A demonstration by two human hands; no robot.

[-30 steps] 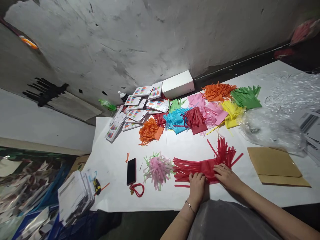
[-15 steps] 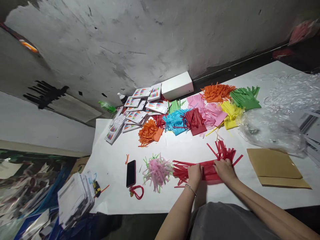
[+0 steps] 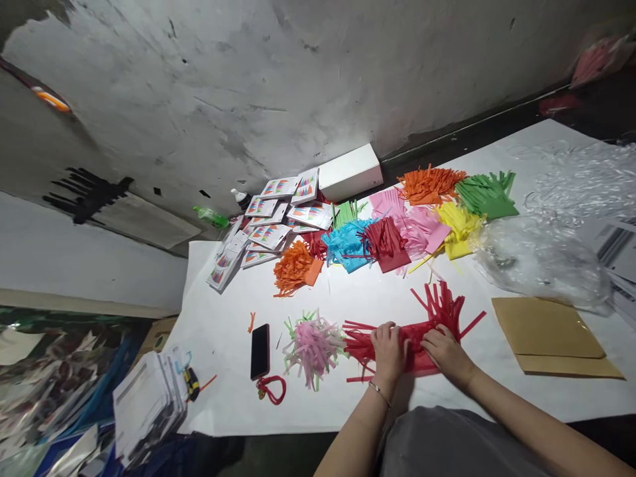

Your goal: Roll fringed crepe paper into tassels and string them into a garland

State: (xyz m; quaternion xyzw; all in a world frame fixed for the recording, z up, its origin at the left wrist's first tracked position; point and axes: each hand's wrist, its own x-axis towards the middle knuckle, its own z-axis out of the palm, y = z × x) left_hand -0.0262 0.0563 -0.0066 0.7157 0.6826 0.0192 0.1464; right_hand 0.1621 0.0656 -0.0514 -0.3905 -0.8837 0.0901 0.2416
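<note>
A red tissue-paper tassel sheet [image 3: 415, 360], with cut fringe at both ends, lies flat on the white-covered table in front of me. My left hand [image 3: 389, 350] rests on its left part, fingers stretched over the paper. On the right part lies my right hand [image 3: 448, 356], its fingers also extended flat, just below the upright red strips. Left of the sheet sits a loose pink tassel bundle [image 3: 315, 344] with pale green strips under it. Parts of the red paper are hidden beneath my palms.
Behind are folded fringe bundles, including an orange one [image 3: 297, 268] and a blue one [image 3: 349, 245], plus printed packets [image 3: 271, 235] and a white box [image 3: 350, 173]. A phone [image 3: 260, 351] lies left; a brown envelope [image 3: 551, 334] and clear plastic bags [image 3: 539, 258] lie right.
My fingers have gone from gripping the red paper to lying stretched out on it. The left fingers have moved slightly up, and the paper lies a little flatter.
</note>
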